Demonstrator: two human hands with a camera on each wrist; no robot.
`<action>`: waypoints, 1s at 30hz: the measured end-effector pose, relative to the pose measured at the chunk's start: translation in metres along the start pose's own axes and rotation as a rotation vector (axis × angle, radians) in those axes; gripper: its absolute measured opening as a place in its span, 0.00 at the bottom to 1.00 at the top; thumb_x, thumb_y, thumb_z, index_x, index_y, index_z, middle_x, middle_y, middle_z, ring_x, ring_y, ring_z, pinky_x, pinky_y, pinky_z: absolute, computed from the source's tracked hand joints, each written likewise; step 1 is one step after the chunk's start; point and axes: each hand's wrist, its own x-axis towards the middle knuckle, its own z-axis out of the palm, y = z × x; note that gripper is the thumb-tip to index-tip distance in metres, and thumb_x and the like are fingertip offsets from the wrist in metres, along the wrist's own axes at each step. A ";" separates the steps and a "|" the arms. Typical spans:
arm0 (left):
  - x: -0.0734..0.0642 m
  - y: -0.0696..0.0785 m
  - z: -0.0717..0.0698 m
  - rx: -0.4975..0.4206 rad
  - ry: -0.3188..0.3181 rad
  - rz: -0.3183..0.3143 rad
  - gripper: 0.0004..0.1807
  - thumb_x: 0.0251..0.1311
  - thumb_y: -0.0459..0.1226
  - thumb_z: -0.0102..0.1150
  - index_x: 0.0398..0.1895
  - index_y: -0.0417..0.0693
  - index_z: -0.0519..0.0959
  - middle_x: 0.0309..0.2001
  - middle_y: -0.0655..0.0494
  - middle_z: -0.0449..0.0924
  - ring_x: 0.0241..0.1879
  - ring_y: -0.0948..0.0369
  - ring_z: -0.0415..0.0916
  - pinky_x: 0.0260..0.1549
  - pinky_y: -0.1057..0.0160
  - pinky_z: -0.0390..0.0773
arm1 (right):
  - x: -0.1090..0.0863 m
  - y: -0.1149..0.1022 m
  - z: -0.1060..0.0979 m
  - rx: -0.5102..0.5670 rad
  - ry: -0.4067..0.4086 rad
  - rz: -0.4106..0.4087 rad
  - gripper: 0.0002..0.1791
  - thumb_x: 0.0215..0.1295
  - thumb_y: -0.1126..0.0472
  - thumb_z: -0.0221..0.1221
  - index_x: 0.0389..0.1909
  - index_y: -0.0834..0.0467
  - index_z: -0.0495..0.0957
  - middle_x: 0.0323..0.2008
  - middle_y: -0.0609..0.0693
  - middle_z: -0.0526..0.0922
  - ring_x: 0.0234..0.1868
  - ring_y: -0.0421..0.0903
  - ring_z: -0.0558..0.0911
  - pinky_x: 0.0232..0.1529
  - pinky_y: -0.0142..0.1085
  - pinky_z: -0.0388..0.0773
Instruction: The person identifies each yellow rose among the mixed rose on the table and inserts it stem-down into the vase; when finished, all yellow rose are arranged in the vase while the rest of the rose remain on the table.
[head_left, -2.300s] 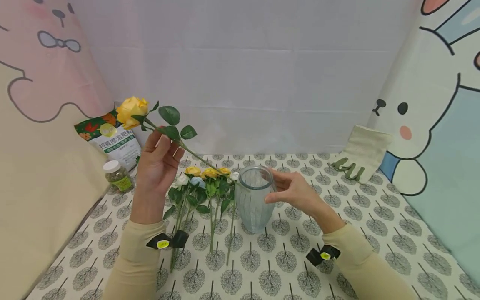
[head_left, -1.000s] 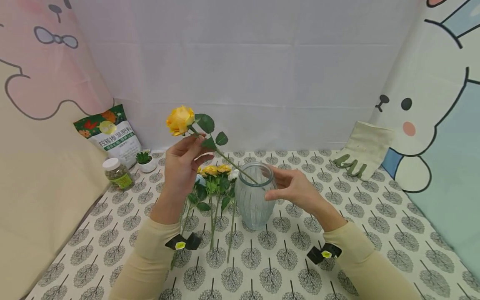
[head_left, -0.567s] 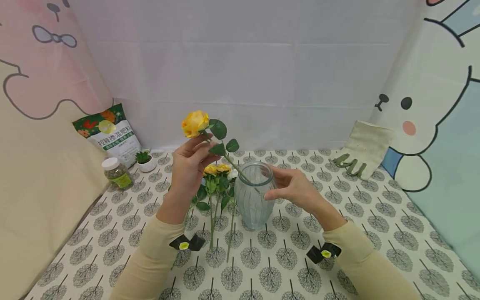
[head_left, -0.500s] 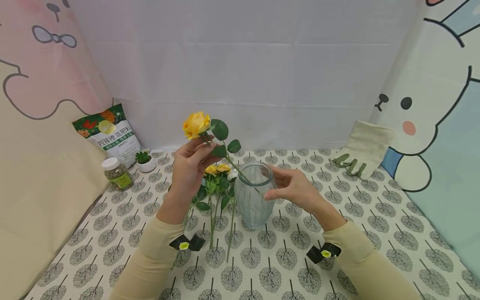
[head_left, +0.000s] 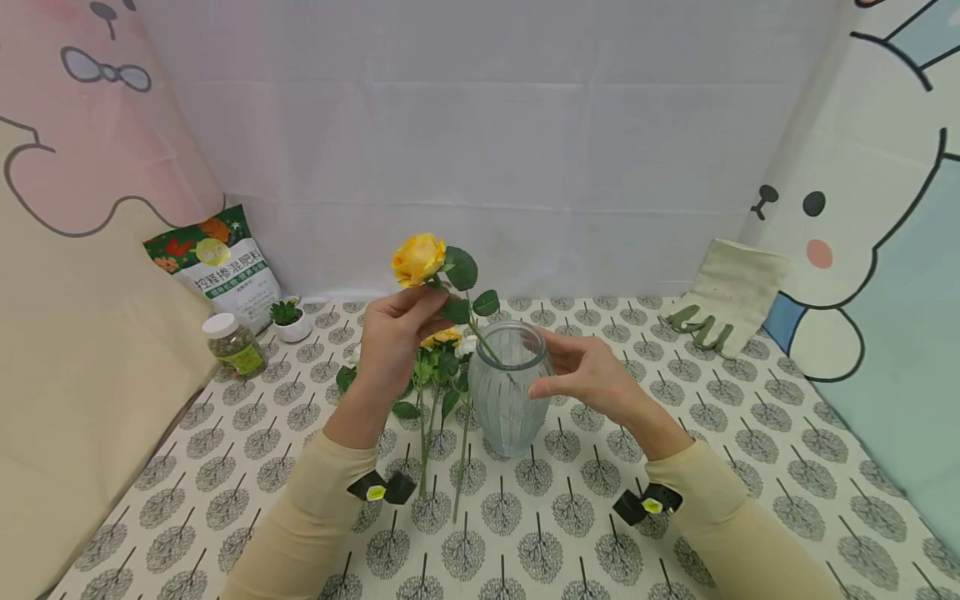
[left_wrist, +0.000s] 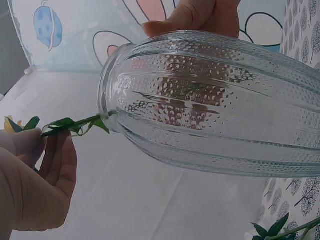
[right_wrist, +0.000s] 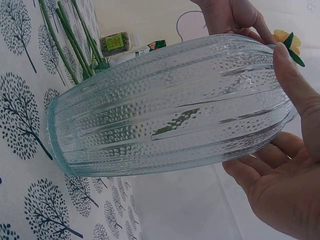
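Note:
My left hand (head_left: 397,337) pinches a yellow rose (head_left: 418,259) by its stem just below the bloom. The stem slants down to the right, through the mouth of a clear ribbed glass vase (head_left: 510,417). In the left wrist view its green stem (left_wrist: 90,120) passes the vase rim at the lower side. The vase stands upright on the tablecloth. My right hand (head_left: 592,379) holds it near the rim from the right, thumb in front and fingers behind. Several more roses (head_left: 442,337), yellow and white, lie left of the vase, partly hidden by my left hand.
At the back left are a fertilizer bag (head_left: 232,271), a small potted succulent (head_left: 291,321) and a lidded jar (head_left: 235,346). A pair of work gloves (head_left: 727,292) leans at the back right. Fabric walls close off the back and sides.
My left hand has moved right and brought the rose over from the left, so its stem now reaches into the vase mouth. My right hand has stayed on the vase.

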 end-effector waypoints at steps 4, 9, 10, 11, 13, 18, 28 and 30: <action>-0.001 -0.003 0.003 0.022 0.015 -0.016 0.11 0.67 0.25 0.58 0.37 0.47 0.88 0.36 0.52 0.87 0.40 0.59 0.85 0.41 0.64 0.84 | 0.000 -0.001 0.001 -0.004 0.009 0.009 0.52 0.46 0.54 0.78 0.74 0.55 0.65 0.67 0.56 0.73 0.63 0.51 0.77 0.61 0.40 0.75; -0.002 -0.007 0.003 0.085 -0.008 -0.019 0.09 0.67 0.26 0.58 0.39 0.44 0.88 0.37 0.53 0.86 0.42 0.59 0.84 0.42 0.64 0.84 | -0.001 -0.002 0.001 -0.001 0.012 0.011 0.52 0.46 0.54 0.78 0.74 0.55 0.64 0.68 0.54 0.72 0.64 0.51 0.76 0.62 0.39 0.74; -0.002 -0.007 0.003 0.096 -0.011 -0.016 0.09 0.67 0.26 0.58 0.40 0.43 0.87 0.38 0.53 0.86 0.42 0.59 0.84 0.41 0.64 0.84 | -0.001 -0.002 0.001 -0.002 0.011 0.012 0.52 0.47 0.54 0.78 0.74 0.55 0.64 0.68 0.54 0.72 0.64 0.51 0.76 0.61 0.39 0.74; -0.003 -0.008 0.003 0.100 -0.012 -0.013 0.08 0.67 0.27 0.58 0.41 0.41 0.87 0.37 0.53 0.86 0.42 0.59 0.84 0.40 0.63 0.84 | -0.001 -0.002 0.001 -0.002 0.010 0.012 0.52 0.47 0.54 0.78 0.74 0.55 0.64 0.68 0.54 0.72 0.64 0.51 0.76 0.61 0.39 0.74; -0.003 -0.009 0.004 0.117 -0.018 -0.009 0.08 0.67 0.27 0.59 0.42 0.38 0.87 0.37 0.53 0.86 0.41 0.58 0.84 0.39 0.63 0.84 | -0.001 -0.001 0.001 -0.001 0.012 0.017 0.52 0.47 0.54 0.78 0.74 0.54 0.65 0.68 0.53 0.72 0.64 0.51 0.76 0.61 0.39 0.74; -0.005 -0.014 0.008 0.191 -0.063 -0.019 0.11 0.65 0.29 0.62 0.47 0.29 0.84 0.38 0.55 0.87 0.42 0.57 0.84 0.41 0.60 0.85 | -0.001 0.001 0.000 0.002 0.015 0.008 0.52 0.46 0.54 0.78 0.74 0.54 0.65 0.70 0.52 0.70 0.65 0.50 0.75 0.61 0.38 0.74; -0.005 -0.024 0.009 0.280 -0.073 -0.077 0.13 0.64 0.32 0.65 0.48 0.33 0.85 0.42 0.57 0.86 0.46 0.58 0.81 0.51 0.55 0.80 | 0.000 0.000 -0.001 -0.014 0.015 -0.008 0.51 0.47 0.53 0.78 0.74 0.54 0.65 0.69 0.52 0.71 0.65 0.51 0.75 0.62 0.39 0.74; -0.004 -0.026 0.008 0.290 -0.082 -0.090 0.12 0.64 0.32 0.64 0.48 0.34 0.85 0.45 0.55 0.86 0.49 0.56 0.79 0.53 0.53 0.78 | 0.000 0.001 -0.001 -0.021 0.018 -0.009 0.51 0.47 0.53 0.78 0.73 0.53 0.65 0.68 0.52 0.72 0.64 0.51 0.76 0.62 0.39 0.74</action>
